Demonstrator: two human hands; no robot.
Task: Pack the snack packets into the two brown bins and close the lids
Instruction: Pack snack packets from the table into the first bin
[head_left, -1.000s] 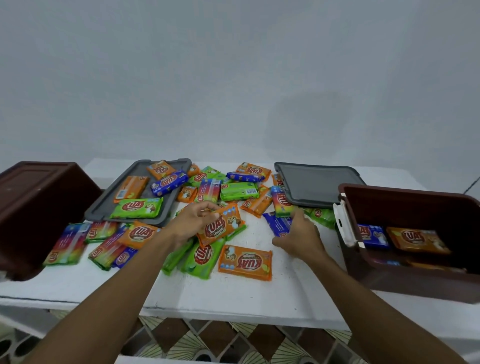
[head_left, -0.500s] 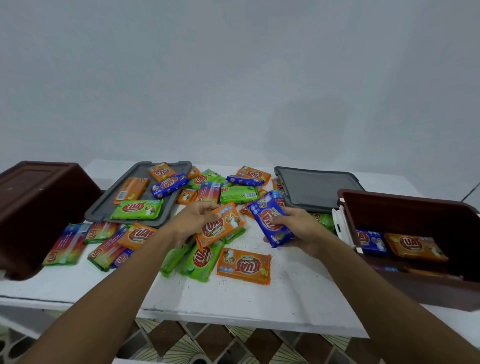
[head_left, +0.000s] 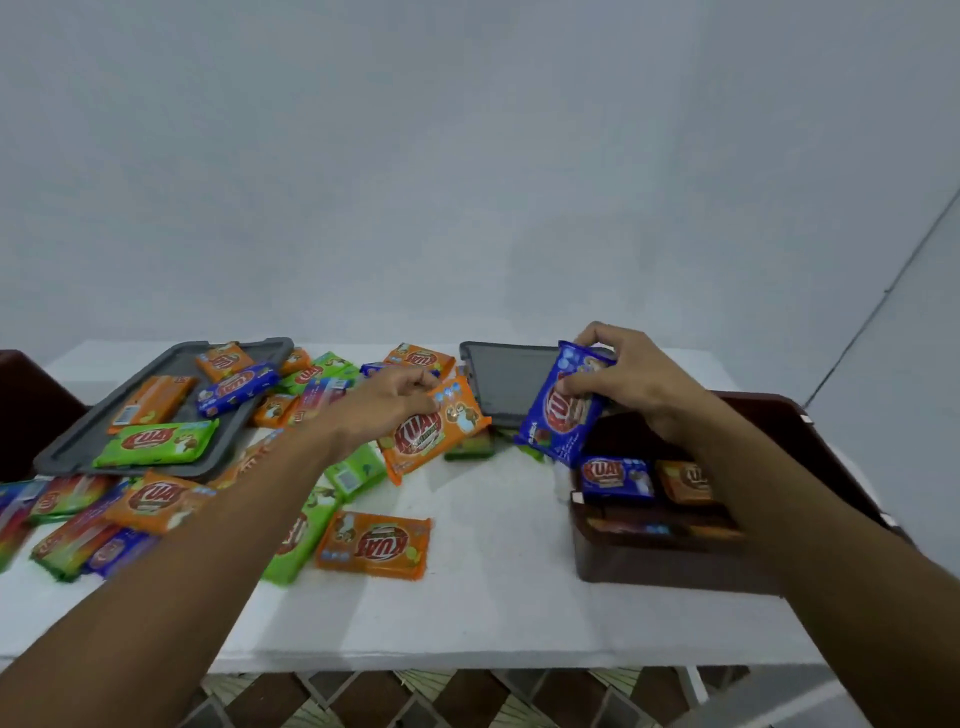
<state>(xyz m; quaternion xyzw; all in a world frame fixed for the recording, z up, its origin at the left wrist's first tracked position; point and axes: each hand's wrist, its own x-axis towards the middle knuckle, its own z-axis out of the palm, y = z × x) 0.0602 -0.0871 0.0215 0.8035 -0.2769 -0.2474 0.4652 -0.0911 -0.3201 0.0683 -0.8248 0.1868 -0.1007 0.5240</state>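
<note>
At the right of the frame the right hand (head_left: 629, 385) pinches the top of a blue packet (head_left: 562, 415), which hangs tilted below and left of it over the left edge of the open brown bin (head_left: 670, 564), where other packets (head_left: 615, 475) already lie. Near the centre the left hand (head_left: 382, 408), fingers curled, grips an orange packet (head_left: 439, 435) by its upper edge. The packet slants to the hand's lower right, above loose packets (head_left: 374, 543) on the white table (head_left: 493, 613).

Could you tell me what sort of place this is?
Probably a plain indoor room, perhaps a home: bare white wall, white table strewn with snack packets, patterned floor tiles below.
</note>
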